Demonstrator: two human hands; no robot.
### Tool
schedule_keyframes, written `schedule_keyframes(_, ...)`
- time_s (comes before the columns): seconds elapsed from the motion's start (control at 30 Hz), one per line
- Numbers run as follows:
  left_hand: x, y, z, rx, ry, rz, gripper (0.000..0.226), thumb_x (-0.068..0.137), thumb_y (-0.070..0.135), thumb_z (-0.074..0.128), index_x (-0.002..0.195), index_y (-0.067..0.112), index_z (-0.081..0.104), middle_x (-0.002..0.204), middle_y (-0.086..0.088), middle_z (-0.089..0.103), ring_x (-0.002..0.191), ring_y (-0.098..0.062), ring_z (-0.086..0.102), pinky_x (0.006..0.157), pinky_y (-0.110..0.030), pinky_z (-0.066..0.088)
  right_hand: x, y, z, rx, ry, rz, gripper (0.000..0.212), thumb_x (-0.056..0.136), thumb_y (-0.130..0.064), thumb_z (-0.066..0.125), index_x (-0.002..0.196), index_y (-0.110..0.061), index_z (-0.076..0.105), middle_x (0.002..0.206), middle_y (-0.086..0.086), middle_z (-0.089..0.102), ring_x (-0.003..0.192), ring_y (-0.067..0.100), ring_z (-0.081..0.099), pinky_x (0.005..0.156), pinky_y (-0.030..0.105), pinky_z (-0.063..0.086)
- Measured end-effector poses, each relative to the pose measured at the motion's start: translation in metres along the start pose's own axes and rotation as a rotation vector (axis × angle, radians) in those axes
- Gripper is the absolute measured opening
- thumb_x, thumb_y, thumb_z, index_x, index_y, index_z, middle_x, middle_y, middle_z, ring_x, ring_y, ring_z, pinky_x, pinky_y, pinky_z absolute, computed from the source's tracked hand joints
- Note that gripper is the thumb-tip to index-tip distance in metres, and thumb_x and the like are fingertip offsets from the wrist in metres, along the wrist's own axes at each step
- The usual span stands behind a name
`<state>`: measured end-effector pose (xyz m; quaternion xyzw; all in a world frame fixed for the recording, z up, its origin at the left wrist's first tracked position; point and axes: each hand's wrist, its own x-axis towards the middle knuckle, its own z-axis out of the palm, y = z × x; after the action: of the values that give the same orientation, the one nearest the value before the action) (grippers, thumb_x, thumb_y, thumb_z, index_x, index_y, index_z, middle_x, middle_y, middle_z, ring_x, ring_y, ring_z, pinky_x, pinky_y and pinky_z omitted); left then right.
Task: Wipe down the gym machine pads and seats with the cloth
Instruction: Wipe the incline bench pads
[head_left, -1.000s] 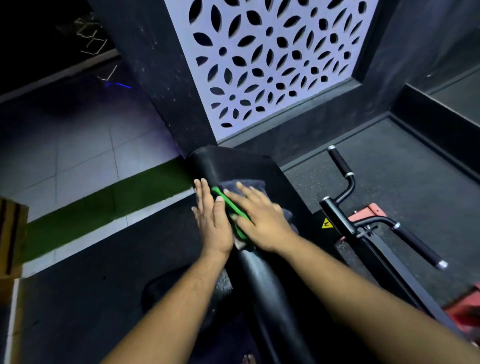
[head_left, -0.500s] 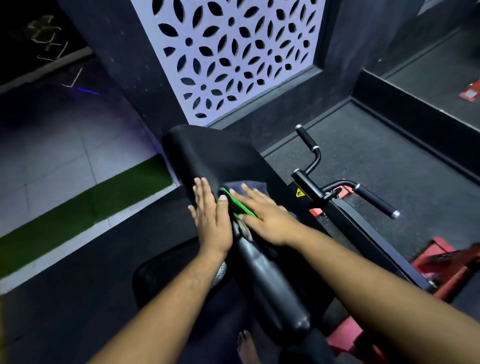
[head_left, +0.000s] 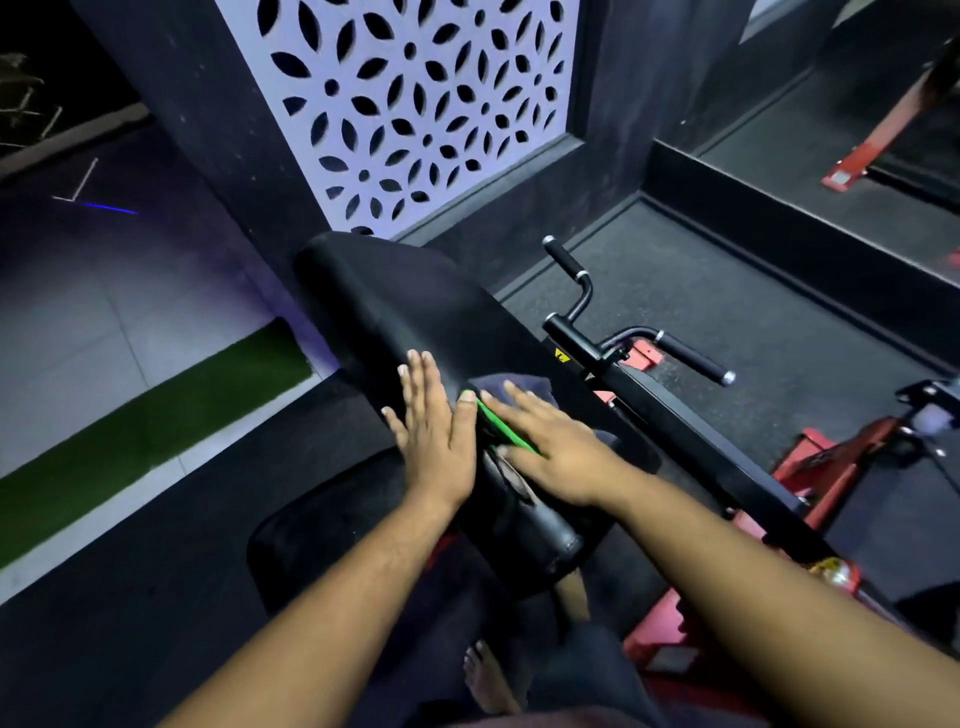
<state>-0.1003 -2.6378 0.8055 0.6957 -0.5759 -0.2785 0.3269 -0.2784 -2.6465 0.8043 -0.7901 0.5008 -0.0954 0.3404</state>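
A dark rubber gym floor (head_left: 727, 291) fills most of the view, with pale tiles (head_left: 104, 332) and a strip of green turf (head_left: 156, 415) off to the left. Behind stands a dark wall holding a white lattice panel (head_left: 415, 104) cut with leaf shapes. Across the middle runs the long black back pad (head_left: 415, 312) of a gym machine, tilted up toward the wall, its lower end worn and cracked near the wrists. Below and left of it sits the black seat pad (head_left: 322, 530), partly hidden by the left forearm. To the right, the machine's black frame bar (head_left: 691, 431) runs alongside the pad, carrying two rubber-gripped handles (head_left: 696, 358), with red base parts (head_left: 841, 467) on the floor beyond. A second red frame piece (head_left: 872, 140) shows far right.

The dark grey cloth (head_left: 519, 387) with a bright green edge lies on the back pad, under the right hand (head_left: 556, 452), whose fingers lie straight and flat, pressing it down. The left hand (head_left: 436, 431) rests flat on the pad just beside the cloth, fingers straight and together, thumb tip at the green edge. A bare foot (head_left: 488, 680) shows below the pad.
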Motion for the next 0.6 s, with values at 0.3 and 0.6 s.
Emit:
schedule_keyframes(0.3, -0.017, 0.002, 0.012, 0.156, -0.088, -0.04, 0.098, 0.081, 0.072, 0.008, 0.163, 0.02, -0.005, 0.169, 0.007, -0.018, 0.153, -0.008, -0.022, 0.123, -0.054, -0.016, 0.042, 0.026, 0.004, 0.109, -0.01, 0.363, 0.062, 0.102, -0.057, 0.039, 0.158, -0.051, 0.013, 0.172, -0.008, 0.009, 0.158, 0.019, 0.006, 0.124, 0.06, 0.009)
schedule_keyframes(0.6, 0.003, 0.01, 0.019, 0.37, -0.082, -0.01, 0.091, 0.088, 0.07, 0.01, 0.163, 0.021, 0.001, 0.169, 0.009, -0.016, 0.15, -0.006, -0.03, 0.12, -0.055, -0.018, 0.021, 0.117, 0.018, 0.135, -0.09, 0.368, 0.065, 0.096, -0.063, 0.036, 0.157, -0.053, 0.015, 0.171, -0.009, 0.01, 0.158, 0.022, 0.009, 0.123, 0.059, 0.014)
